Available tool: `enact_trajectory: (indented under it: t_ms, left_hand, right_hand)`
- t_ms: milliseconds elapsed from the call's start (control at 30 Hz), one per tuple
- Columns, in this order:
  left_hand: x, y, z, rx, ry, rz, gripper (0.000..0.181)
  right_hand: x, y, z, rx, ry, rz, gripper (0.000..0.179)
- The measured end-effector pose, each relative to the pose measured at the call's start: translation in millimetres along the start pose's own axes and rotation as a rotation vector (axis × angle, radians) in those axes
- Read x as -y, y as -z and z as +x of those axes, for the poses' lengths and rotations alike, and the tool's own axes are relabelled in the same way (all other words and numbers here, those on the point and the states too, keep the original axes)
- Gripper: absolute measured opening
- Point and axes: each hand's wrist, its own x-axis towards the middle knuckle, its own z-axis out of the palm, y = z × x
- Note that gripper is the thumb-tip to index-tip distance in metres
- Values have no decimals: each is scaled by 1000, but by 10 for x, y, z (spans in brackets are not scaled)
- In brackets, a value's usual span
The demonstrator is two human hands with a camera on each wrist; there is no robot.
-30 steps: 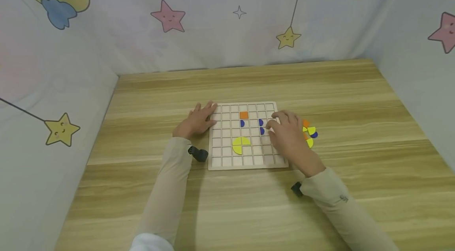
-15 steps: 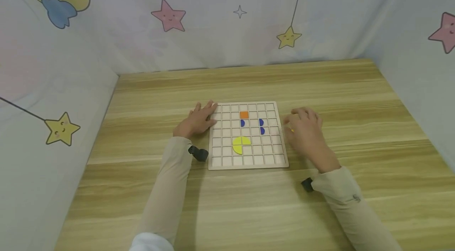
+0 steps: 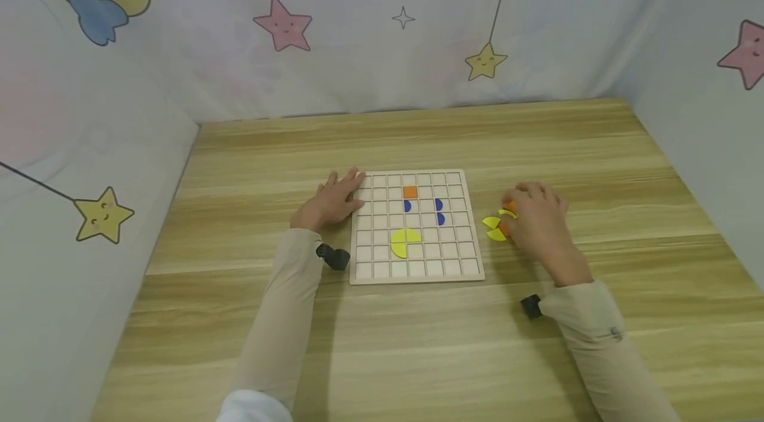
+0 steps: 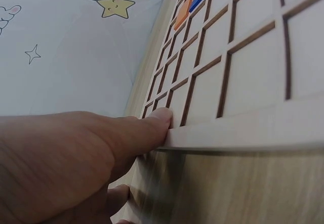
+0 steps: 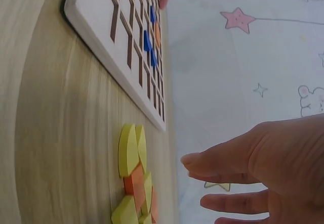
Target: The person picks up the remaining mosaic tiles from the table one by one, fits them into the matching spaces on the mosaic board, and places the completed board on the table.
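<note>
A pale wooden grid board (image 3: 382, 273) lies on the table. It bears an orange square (image 3: 410, 192), three small blue half-rounds (image 3: 440, 218) and three yellow quarter-rounds (image 3: 399, 236). My left hand (image 3: 331, 203) rests at the board's left edge; in the left wrist view its thumb (image 4: 161, 115) presses on the rim. Right of the board, my right hand (image 3: 540, 223) hovers over loose yellow pieces (image 3: 496, 234) and orange pieces (image 3: 504, 228), partly hiding them. In the right wrist view its fingers (image 5: 235, 202) reach out loosely, apart from the pieces, with nothing seen between them.
The wood-grain table (image 3: 406, 349) reaches back to a pale curtain (image 3: 358, 70) printed with stars, which also encloses both sides. A black wrist camera sits at the left cuff (image 3: 333, 257) and another at the right cuff (image 3: 531, 306).
My right hand has moved rightward, from the board's right edge to above the loose pieces. Those yellow pieces now lie closer to the board. My left hand stays in place.
</note>
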Motion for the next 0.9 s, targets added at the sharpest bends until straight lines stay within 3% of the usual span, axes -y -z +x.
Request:
enact_trajectory:
  t_ms: [467, 633, 900]
  left_hand:
    - [-21, 10, -11, 1, 5, -13, 64]
    - [-15, 8, -7, -4, 6, -6, 64]
    - [4, 0, 4, 2, 2, -8, 64]
  right_hand:
    - [-323, 1, -18, 83, -132, -11, 31]
    - [-364, -20, -9, 89, -151, -18, 30]
    - [-363, -48, -3, 75, -194, -60, 44]
